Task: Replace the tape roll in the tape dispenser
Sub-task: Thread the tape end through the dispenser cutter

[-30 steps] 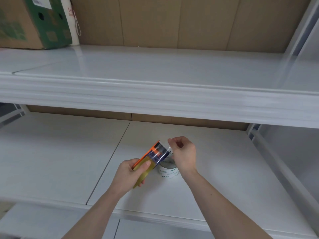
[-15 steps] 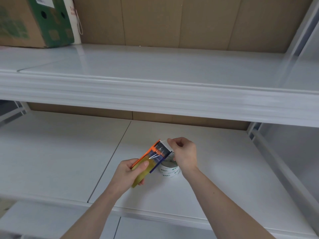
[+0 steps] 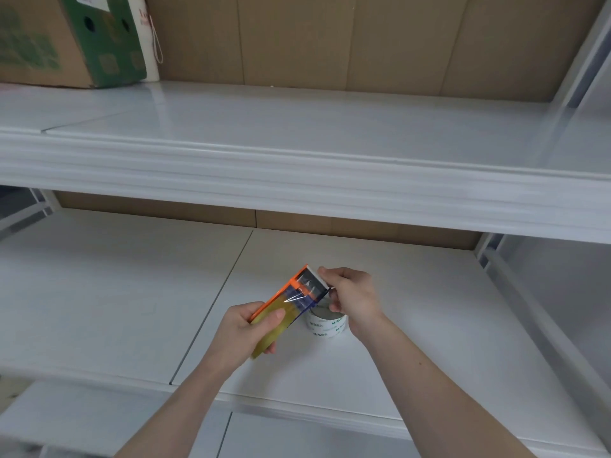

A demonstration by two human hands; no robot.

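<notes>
An orange and blue tape dispenser with a yellowish tape roll in it is held tilted above the lower white shelf. My left hand grips its lower end around the roll, thumb on top. At the dispenser's upper cutter end, my right hand pinches the metal blade end, where a clear strip of tape runs. A second roll, white with green print, lies flat on the shelf just below my right hand, partly hidden by the dispenser.
The upper white shelf juts out above the hands. A green and brown cardboard box and a white bag stand on it at the far left. A white upright post borders the lower shelf on the right.
Both hands and the dispenser stay in nearly the same place. My right hand has shifted its pinch slightly along the cutter end of the dispenser, and the clear strip now lies closer to the dispenser.
</notes>
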